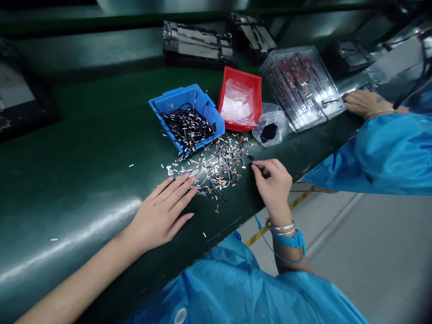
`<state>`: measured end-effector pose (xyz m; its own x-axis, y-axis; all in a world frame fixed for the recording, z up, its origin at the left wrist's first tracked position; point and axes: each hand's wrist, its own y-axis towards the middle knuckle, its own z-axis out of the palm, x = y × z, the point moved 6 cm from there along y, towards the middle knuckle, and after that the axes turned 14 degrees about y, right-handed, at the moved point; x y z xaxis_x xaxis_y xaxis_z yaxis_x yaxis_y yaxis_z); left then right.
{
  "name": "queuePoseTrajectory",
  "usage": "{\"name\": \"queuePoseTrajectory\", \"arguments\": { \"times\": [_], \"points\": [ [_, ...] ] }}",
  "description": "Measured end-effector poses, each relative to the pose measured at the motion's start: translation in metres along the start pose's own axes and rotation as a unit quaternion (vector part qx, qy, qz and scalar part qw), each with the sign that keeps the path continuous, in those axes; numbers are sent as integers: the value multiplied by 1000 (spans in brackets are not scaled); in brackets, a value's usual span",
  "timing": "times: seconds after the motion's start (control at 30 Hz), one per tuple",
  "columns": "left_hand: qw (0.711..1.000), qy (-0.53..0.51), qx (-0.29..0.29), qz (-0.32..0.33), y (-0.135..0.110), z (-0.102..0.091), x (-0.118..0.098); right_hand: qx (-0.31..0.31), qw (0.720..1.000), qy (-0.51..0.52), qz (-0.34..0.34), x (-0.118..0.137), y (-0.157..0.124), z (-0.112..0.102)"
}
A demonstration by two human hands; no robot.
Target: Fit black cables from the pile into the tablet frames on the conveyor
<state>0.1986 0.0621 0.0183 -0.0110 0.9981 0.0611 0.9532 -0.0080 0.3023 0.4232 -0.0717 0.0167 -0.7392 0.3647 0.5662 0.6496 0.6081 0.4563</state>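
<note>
My left hand (162,211) lies flat on the dark green belt (84,189), fingers stretched out, their tips touching the left edge of a pile of small black-and-silver cable pieces (216,166). At the pile's right edge, my right hand (273,182) has its fingers curled in a pinch on a tiny dark piece that I cannot name. That wrist carries a blue strap with a coiled cord (290,238) and thin bracelets.
A blue bin (168,101) of the same cable pieces stands behind the pile, then a red bin (256,85) with clear bags and a plastic bag (270,128) holding dark parts. A co-worker's hand (364,103) rests by a clear parts tray (300,85). Black housings (197,45) lie farther back.
</note>
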Motion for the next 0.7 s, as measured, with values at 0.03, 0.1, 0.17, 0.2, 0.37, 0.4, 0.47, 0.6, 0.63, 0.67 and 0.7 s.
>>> {"name": "queuePoseTrajectory", "arguments": {
  "times": [0.03, 0.1, 0.17, 0.2, 0.37, 0.4, 0.47, 0.6, 0.63, 0.67, 0.7],
  "points": [
    [1000, -1, -3, -3, 2, 1, -1, 2, 1000, -12, -1, 0, 1, 1],
    [1000, -6, -8, -8, 6, 3, -4, 5, 1000, -31, -3, -1, 2, 3],
    [1000, -13, -13, -6, 7, 5, -5, 6, 999, -36, -8, -1, 3, 4],
    [1000, -15, -15, -7, 7, 6, -4, 5, 999, -36, -13, -1, 3, 4],
    [1000, -25, -10, -6, 4, 8, -3, -10, 999, -41, -32, 1, 2, 2],
    [1000, -25, -6, -5, 4, 8, -4, -10, 998, -46, -36, 2, 2, 2],
    [1000, -25, 5, -12, 5, 9, -4, -6, 998, -55, -42, 3, 2, 3],
    [998, -18, 23, -46, 9, 15, -4, -10, 997, -57, -48, 4, 3, 2],
    [998, -14, 28, -52, 11, 17, -4, -13, 997, -57, -52, 5, 3, 1],
    [998, -11, 34, -55, 12, 18, -4, -16, 997, -59, -57, 8, 4, 0],
    [998, -8, 39, -56, 13, 20, -4, -16, 996, -58, -64, 12, 6, 0]
  ]
}}
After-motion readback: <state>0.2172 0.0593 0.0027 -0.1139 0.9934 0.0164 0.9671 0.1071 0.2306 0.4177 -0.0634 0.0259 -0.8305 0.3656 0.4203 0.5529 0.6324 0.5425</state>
